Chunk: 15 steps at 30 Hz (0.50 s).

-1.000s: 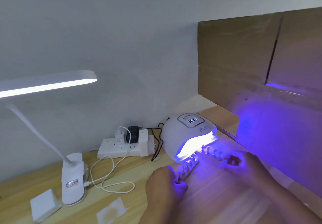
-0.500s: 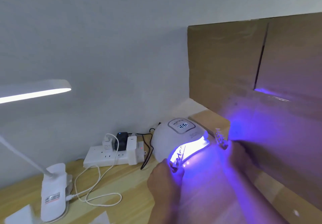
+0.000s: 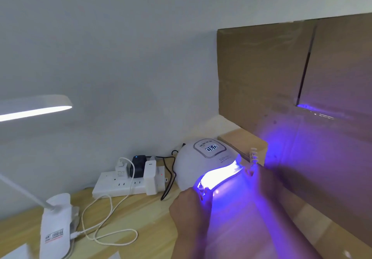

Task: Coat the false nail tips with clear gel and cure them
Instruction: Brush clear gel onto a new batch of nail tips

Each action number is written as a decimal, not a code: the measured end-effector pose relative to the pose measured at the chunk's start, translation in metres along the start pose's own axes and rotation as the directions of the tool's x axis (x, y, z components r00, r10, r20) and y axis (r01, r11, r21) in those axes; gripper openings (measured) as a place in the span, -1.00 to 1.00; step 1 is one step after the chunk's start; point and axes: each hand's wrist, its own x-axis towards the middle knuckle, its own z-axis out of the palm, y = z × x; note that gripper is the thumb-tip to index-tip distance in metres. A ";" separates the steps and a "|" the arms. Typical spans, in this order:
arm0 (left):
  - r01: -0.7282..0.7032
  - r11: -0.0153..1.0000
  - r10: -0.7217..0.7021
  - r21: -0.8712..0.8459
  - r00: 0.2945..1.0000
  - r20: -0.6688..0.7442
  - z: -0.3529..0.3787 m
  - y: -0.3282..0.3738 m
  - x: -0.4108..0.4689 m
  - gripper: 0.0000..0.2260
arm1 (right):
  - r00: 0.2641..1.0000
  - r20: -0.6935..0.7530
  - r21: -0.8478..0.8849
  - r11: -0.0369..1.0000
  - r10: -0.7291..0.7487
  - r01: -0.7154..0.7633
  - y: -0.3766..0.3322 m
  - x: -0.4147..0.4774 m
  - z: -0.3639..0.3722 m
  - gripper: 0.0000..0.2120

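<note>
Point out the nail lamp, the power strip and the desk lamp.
nail lamp [image 3: 198, 165], head view, on its white dome.
power strip [image 3: 106, 182], head view, on its bare top face.
desk lamp [image 3: 55, 222], head view, on its white base.

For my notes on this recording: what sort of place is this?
Probably a home nail-craft desk rather than a salon: a lit UV nail lamp on a wooden desk, a white desk lamp, and a crowded power strip.

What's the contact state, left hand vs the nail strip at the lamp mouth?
Touching. Head view: the left hand pinches the near end of the strip at the glowing mouth of the lamp; no gap shows between fingers and strip.
</note>
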 end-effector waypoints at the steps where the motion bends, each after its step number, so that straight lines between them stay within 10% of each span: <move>1: 0.030 1.000 -0.030 0.004 0.999 0.029 -0.002 0.002 -0.002 -0.62 | 1.000 0.012 -0.053 0.999 0.006 -0.006 -0.002 0.003 -0.001 -0.72; 6: 0.023 0.996 -0.018 -0.087 0.998 0.052 -0.014 -0.003 -0.016 -0.56 | 0.995 -0.092 0.312 0.950 0.049 -0.018 -0.011 -0.010 -0.015 -0.72; 10: -0.096 0.995 0.096 -0.007 0.985 0.141 -0.029 0.002 -0.022 -0.66 | 0.877 -0.308 0.421 0.773 -0.370 0.474 -0.053 -0.002 -0.055 -0.58; 15: -0.237 0.971 0.216 0.042 0.935 0.283 -0.054 0.021 -0.045 -0.71 | 0.728 0.206 -0.024 0.740 -0.654 0.672 -0.095 0.024 -0.056 -0.62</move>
